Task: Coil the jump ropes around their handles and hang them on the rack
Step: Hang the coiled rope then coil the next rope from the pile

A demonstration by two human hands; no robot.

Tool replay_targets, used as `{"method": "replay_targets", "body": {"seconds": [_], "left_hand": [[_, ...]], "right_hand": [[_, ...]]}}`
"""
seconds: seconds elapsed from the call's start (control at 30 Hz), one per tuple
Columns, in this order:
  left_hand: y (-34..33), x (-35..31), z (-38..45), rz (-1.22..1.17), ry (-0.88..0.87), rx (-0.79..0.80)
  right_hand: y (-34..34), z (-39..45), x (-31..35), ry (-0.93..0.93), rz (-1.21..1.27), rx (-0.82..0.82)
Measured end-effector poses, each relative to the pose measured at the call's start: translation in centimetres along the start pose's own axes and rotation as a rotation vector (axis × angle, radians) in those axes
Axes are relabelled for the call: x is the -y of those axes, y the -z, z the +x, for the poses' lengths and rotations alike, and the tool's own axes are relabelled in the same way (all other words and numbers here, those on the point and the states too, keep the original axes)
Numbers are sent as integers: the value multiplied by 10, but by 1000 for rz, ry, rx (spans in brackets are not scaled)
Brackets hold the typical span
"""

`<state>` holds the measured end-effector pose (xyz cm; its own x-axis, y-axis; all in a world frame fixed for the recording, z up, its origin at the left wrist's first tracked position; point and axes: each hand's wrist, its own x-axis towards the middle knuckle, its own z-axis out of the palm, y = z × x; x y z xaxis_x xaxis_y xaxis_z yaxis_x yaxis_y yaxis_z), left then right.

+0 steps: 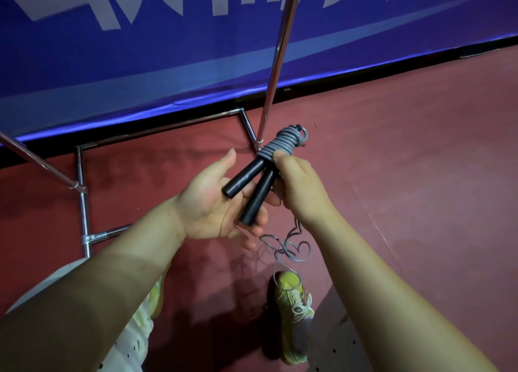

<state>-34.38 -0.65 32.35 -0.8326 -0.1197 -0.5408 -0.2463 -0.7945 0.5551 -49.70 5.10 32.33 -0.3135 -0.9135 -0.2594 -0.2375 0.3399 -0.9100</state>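
Observation:
Two black handles [253, 192] of a jump rope lie side by side, with grey rope [283, 143] coiled tightly round their upper ends. My left hand [213, 200] is palm up under the handles, its fingers mostly straight, cradling them. My right hand [300, 186] grips the bundle from the right, thumb pressed on the lowest coils. A loose tail of grey rope [291, 248] hangs from the bundle and lies in loops on the floor. The chrome rack [276, 55] stands just behind the bundle, one upright pole rising from its floor frame.
The rack's base frame [81, 192] runs across the red floor at left, with a second slanted pole [36, 161]. A blue banner wall [140, 63] stands behind. My yellow-green shoes [294, 310] are below, close to the loose rope.

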Motion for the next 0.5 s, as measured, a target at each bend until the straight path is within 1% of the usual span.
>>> {"method": "replay_targets", "body": {"seconds": [0.07,0.17,0.2,0.33,0.43,0.5], "left_hand": [[-4,1,3,-2,8,-43],[-8,0,7,109,-19,-136],[-7,1,9,153,-53,-185],[-8,7,18,397,-257,-503],[-6,8,19,457,-304,-605],[3,6,18,571,-319,-658]], "right_hand": [[1,1,-2,-11,-24,41],[5,1,-2,-38,-52,103],[5,0,-2,-49,-50,127],[3,-1,-3,-141,-74,184],[1,-2,1,-184,-77,176],[3,-3,3,-196,-167,167]]}}
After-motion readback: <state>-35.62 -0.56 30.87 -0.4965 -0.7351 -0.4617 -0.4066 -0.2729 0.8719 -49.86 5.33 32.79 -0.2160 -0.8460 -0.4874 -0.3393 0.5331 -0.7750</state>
